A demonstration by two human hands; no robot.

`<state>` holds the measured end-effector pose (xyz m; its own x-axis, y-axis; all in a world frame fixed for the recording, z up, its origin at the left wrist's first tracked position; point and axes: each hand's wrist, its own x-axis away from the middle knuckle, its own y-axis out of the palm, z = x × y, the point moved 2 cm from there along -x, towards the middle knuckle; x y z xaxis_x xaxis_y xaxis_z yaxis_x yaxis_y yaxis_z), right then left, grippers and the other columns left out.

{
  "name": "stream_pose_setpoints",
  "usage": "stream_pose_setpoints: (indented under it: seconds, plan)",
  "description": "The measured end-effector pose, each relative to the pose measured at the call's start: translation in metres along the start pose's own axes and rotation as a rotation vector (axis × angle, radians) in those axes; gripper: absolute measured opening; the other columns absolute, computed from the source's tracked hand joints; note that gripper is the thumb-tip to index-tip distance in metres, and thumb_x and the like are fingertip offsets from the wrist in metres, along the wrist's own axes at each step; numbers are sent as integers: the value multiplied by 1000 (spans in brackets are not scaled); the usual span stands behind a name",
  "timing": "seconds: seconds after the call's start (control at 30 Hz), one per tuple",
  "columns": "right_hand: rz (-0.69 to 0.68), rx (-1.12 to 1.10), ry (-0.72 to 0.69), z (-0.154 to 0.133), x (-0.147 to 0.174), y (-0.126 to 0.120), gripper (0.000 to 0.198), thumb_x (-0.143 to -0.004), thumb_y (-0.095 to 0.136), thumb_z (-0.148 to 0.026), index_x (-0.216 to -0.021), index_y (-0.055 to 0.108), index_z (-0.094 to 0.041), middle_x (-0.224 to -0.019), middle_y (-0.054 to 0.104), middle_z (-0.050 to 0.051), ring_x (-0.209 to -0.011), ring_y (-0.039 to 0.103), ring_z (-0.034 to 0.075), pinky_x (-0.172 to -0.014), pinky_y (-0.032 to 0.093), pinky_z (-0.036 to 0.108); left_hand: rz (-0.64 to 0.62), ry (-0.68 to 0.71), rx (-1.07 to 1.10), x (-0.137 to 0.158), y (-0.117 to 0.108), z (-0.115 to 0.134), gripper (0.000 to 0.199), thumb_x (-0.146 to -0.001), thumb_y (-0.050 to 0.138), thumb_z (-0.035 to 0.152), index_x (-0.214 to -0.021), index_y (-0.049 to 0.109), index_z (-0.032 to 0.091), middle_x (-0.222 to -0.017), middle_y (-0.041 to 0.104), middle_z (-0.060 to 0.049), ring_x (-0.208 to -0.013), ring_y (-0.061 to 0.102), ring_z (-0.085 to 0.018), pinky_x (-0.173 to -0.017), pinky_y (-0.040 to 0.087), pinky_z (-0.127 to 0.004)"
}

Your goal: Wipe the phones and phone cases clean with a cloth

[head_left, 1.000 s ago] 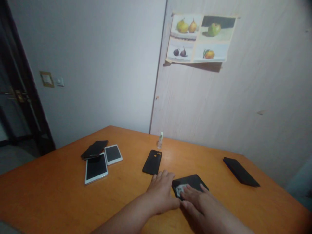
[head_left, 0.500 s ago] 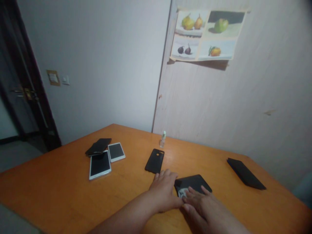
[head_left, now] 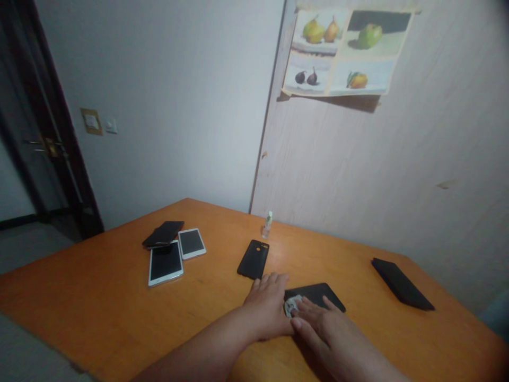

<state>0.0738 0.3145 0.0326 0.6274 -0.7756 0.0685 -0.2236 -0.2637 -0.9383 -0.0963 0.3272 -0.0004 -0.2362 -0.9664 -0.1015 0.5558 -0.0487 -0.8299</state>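
Note:
A flat black tablet (head_left: 318, 293) lies on the wooden table in front of me, partly covered by both hands. My left hand (head_left: 267, 307) spans its left side, fingers toward the far corner and thumb along the near edge, holding it there. My right hand (head_left: 328, 323) lies over the near part, fingers fairly straight, pressing a crumpled whitish wipe (head_left: 292, 304) onto the surface; part of the wipe is hidden under the fingers. Just beyond my left fingertips is a black phone case (head_left: 253, 260) with camera cutouts.
A small clear bottle (head_left: 267, 225) stands behind the phone case. To the left lie a white-framed tablet (head_left: 166, 264), a smaller white device (head_left: 191, 243) and a dark wallet-like item (head_left: 164, 233) overlapping the tablet. At the right rests a black folded case (head_left: 401, 284) near the table edge (head_left: 449, 289).
My right hand and the wipe have shifted slightly up and left over the black tablet. My left hand stays at its left side. The camera view has moved a little.

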Motion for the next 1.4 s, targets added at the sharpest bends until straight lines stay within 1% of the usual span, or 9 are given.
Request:
stream_pose_setpoints:
  seconds: [0.07,0.13,0.33,0.57,0.8,1.0,1.17,1.3,1.4]
  plan:
    - [-19,-39,-11,2,7,-5,51,-101,32,-52,-124,71,-28,-135,64,7,-129,56,28,-121,21,51,1,5,9,0,1,-1,94,-63,70,59,-144,41,23,-141,52,-14,-133,44,-39,-110,34,-57]
    - [-7,-56,-1,3,7,-4,52,-101,32,-52,-121,72,-27,-133,65,8,-128,57,28,-120,23,49,10,0,10,0,2,-1,93,-63,70,60,-144,42,24,-140,52,-14,-132,45,-39,-111,34,-57]
    - [63,8,32,-1,-13,13,54,-102,30,-50,-138,61,-23,-148,51,8,-143,39,30,-121,17,56,25,9,-6,-1,3,0,77,-67,65,45,-139,45,23,-134,56,-13,-126,50,-37,-106,39,-56]
    - [-4,-48,-12,6,1,0,55,-102,28,-54,-130,67,-26,-139,61,9,-132,54,27,-121,18,51,28,13,7,-1,4,-2,90,-62,69,56,-141,42,24,-138,54,-14,-129,47,-40,-109,34,-61]
    - [56,19,41,2,-17,14,54,-102,30,-50,-140,58,-25,-151,47,7,-145,36,29,-121,17,56,33,17,-3,-1,3,0,78,-66,65,46,-138,45,22,-133,57,-14,-124,50,-37,-105,39,-56]
    - [9,32,0,6,-9,6,55,-103,27,-53,-127,68,-26,-142,58,9,-140,43,28,-121,17,55,28,3,-14,-1,3,1,83,-64,67,52,-138,44,22,-134,56,-14,-125,49,-38,-106,37,-58]
    - [77,20,15,3,-15,16,53,-103,29,-52,-138,60,-27,-148,51,7,-143,39,29,-121,15,57,18,22,-26,-1,3,0,81,-68,64,50,-140,44,20,-134,56,-13,-124,50,-36,-105,41,-54]
    - [79,67,44,26,-20,18,51,-102,30,-52,-139,58,-32,-150,49,3,-145,36,29,-120,12,60,23,22,-17,-1,4,-1,84,-66,67,51,-141,43,22,-135,55,-12,-126,49,-36,-107,40,-54]
    - [149,157,240,57,-18,12,51,-102,31,-50,-139,58,-29,-149,51,6,-145,36,33,-116,16,66,12,11,-20,-2,5,-1,92,-61,71,52,-143,42,22,-137,53,-13,-128,47,-37,-108,38,-55]
